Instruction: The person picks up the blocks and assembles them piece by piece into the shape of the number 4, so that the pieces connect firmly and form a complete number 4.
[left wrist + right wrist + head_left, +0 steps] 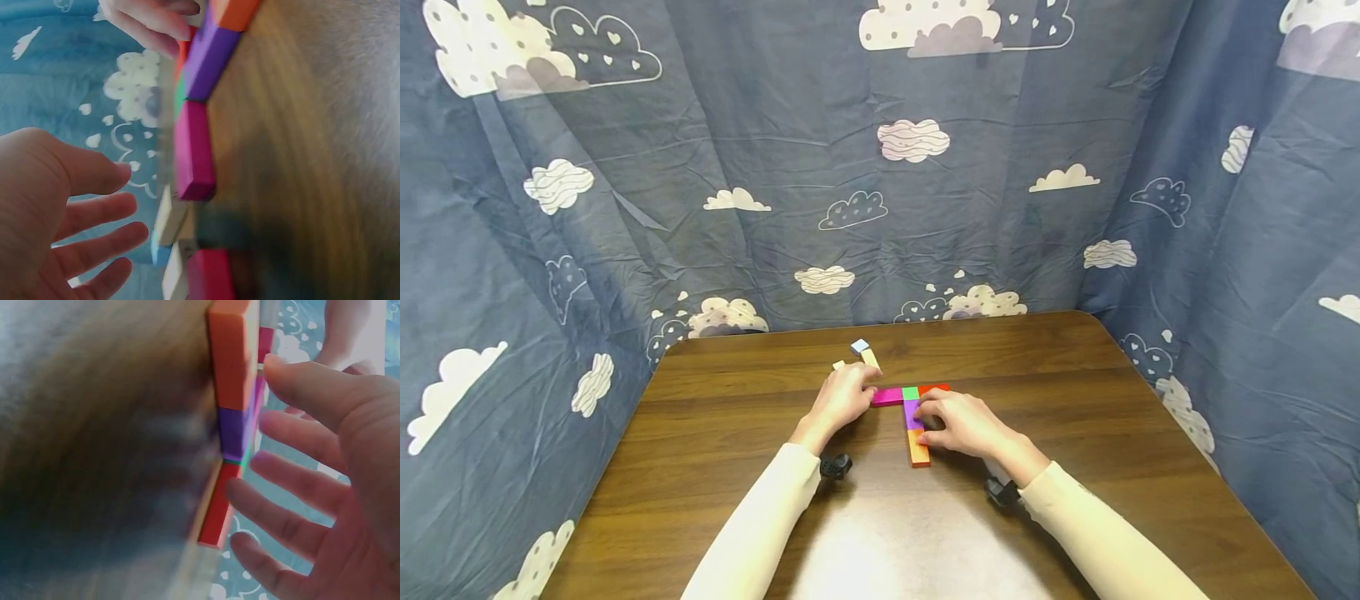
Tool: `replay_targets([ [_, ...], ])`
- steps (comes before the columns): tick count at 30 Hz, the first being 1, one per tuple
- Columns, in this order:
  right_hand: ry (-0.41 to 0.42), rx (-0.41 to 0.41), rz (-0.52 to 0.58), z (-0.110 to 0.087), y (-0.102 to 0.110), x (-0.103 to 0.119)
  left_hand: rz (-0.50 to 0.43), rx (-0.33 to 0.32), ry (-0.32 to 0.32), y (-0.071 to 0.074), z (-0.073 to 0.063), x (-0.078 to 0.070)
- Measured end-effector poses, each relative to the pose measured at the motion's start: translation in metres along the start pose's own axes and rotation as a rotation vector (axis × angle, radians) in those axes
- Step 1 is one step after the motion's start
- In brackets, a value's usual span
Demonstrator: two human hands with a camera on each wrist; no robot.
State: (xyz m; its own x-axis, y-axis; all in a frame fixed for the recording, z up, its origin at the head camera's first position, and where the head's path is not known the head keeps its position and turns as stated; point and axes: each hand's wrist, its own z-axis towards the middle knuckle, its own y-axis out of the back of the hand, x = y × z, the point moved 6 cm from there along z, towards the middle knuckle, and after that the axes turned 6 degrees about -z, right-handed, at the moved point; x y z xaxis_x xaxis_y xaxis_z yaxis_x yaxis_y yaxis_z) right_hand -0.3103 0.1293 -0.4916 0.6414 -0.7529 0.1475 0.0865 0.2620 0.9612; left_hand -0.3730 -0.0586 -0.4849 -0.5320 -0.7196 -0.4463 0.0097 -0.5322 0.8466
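Coloured blocks form a T on the wooden table: magenta block (pixel 888 397), green block (pixel 910 392) and red block (pixel 934 389) across the far end, with purple block (pixel 912 414) and orange block (pixel 918 448) running down toward me. Just left of the magenta block hovers my left hand (pixel 844 395), its fingers loosely spread around nothing. My right hand (pixel 961 423) is over the stem's right side, fingertips close by the purple and orange blocks, gripping none. Another magenta-red block (pixel 210 275) shows in the left wrist view; the left hand hides it from the head view.
Beyond the left hand lie a light blue block (pixel 860 345), a cream block (pixel 870 358) and a small pale block (pixel 838 365). A cloud-patterned curtain (pixel 775 150) hangs along the far edge and sides of the table (pixel 715 417).
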Motion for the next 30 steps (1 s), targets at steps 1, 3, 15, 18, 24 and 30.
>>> replay_targets([
  [1,-0.01,-0.011,0.005,0.001,0.002,-0.001,0.0,-0.011,-0.001,0.004,-0.001,0.001],
  [3,-0.029,-0.035,0.013,0.003,0.006,-0.002,-0.004,-0.035,-0.003,0.011,-0.005,0.003],
  [15,-0.108,-0.098,-0.002,0.009,0.0,-0.013,0.011,-0.025,0.041,0.023,-0.041,0.026],
  [18,-0.105,-0.13,-0.048,0.007,-0.005,-0.016,0.008,-0.015,0.066,0.018,-0.045,0.031],
  [24,-0.166,-0.106,-0.115,0.008,-0.013,-0.018,0.023,-0.018,0.077,0.011,-0.046,0.038],
  [30,-0.186,-0.065,-0.153,0.009,-0.018,-0.015,0.034,-0.02,0.071,0.008,-0.044,0.042],
])
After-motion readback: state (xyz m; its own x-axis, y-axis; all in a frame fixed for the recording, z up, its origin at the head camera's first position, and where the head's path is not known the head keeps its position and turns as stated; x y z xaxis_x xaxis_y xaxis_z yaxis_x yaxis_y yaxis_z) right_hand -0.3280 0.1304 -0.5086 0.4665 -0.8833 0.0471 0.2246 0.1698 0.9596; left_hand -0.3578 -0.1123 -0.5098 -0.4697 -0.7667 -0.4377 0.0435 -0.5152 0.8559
